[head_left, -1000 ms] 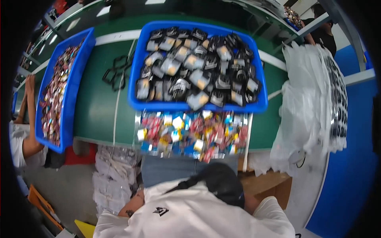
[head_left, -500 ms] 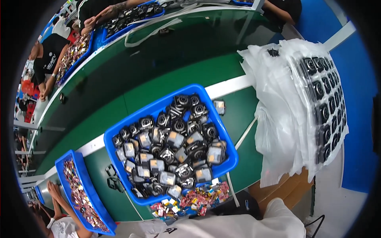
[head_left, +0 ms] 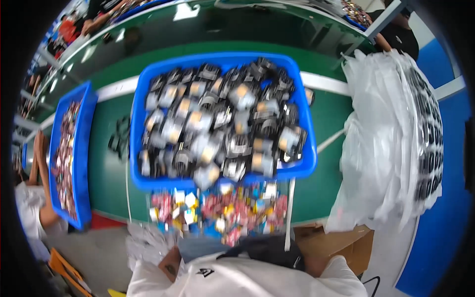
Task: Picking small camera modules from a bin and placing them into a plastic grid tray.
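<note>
Neither of my hands shows; only my white sleeves and bits of my upper arms appear at the lower edge, my left arm [head_left: 170, 265] and my right arm [head_left: 316, 265]. In front of me on the green table stands a large blue bin [head_left: 309, 131], heaped with small black devices [head_left: 208, 101] with grey and pale-orange faces, blurred by motion. Between the bin and my body lies a spread of small pink, white, yellow and blue pieces [head_left: 242, 208]. A few black parts [head_left: 118, 136] rest left of the bin.
A narrow blue bin [head_left: 81, 163] of colourful pieces stands at left, beside a co-worker's forearm [head_left: 43, 168]. To the right are stacked trays of black parts [head_left: 430, 143] in cloudy plastic sheeting [head_left: 373, 133]. A cardboard box [head_left: 358, 250] sits below. Other people work beyond the dark belt.
The view has turned and shifted, so the large bin now sits squarer and higher. More of the colourful pieces shows. No object visibly changes place on the table.
</note>
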The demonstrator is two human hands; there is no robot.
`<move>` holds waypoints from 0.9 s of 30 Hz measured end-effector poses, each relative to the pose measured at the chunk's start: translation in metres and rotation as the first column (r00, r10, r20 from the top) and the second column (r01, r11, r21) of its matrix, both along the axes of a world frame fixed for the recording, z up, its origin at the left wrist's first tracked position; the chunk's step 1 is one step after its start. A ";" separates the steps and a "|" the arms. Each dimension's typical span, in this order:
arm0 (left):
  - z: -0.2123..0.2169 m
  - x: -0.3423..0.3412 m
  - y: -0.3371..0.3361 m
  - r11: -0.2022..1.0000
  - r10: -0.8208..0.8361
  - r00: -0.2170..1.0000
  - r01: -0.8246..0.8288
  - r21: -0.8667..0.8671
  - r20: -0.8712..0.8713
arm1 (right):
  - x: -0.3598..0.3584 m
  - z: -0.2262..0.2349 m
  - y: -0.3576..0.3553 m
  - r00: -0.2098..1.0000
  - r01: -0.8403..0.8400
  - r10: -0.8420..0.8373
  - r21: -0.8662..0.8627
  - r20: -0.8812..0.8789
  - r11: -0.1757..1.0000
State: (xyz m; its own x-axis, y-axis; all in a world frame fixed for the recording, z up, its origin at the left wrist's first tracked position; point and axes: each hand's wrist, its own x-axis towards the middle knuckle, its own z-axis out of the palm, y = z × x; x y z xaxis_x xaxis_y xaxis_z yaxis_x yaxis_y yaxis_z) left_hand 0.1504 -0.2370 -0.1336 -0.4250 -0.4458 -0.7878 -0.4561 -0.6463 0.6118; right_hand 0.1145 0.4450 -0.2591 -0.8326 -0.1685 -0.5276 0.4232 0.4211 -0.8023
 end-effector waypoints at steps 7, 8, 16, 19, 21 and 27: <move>0.001 0.118 0.039 1.000 0.022 1.000 -0.022 -0.005 -0.018 | 0.035 0.034 0.087 0.999 -0.037 0.037 -0.001 0.021 0.999; 0.000 0.126 0.040 1.000 0.017 0.999 -0.017 -0.013 -0.036 | 0.047 0.033 0.079 0.999 -0.035 0.035 -0.009 0.008 0.999; -0.012 0.060 -0.007 0.997 -0.032 0.992 0.024 -0.067 -0.119 | 0.035 0.002 -0.059 0.999 -0.009 0.007 -0.054 -0.033 0.999; 0.001 -0.047 -0.058 0.991 -0.074 0.974 0.047 -0.128 -0.215 | -0.019 -0.031 -0.107 0.993 0.010 -0.023 -0.108 -0.117 0.994; 0.020 -0.088 -0.085 0.986 -0.080 0.968 0.041 -0.162 -0.238 | -0.007 -0.045 -0.045 0.991 0.001 -0.020 -0.138 -0.132 0.990; 0.017 -0.101 -0.089 0.980 -0.153 0.966 0.121 -0.156 -0.210 | -0.074 0.001 0.039 0.994 0.070 -0.080 -0.125 -0.072 0.990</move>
State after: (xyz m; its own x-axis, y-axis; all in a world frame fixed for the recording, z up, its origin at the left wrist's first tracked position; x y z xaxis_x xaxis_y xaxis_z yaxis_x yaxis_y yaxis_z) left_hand 0.0490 -0.3258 -0.1168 -0.6456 -0.4707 -0.6013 -0.3780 -0.4872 0.7873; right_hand 0.0404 0.4835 -0.2577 -0.8827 -0.1629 -0.4408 0.3849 0.2875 -0.8770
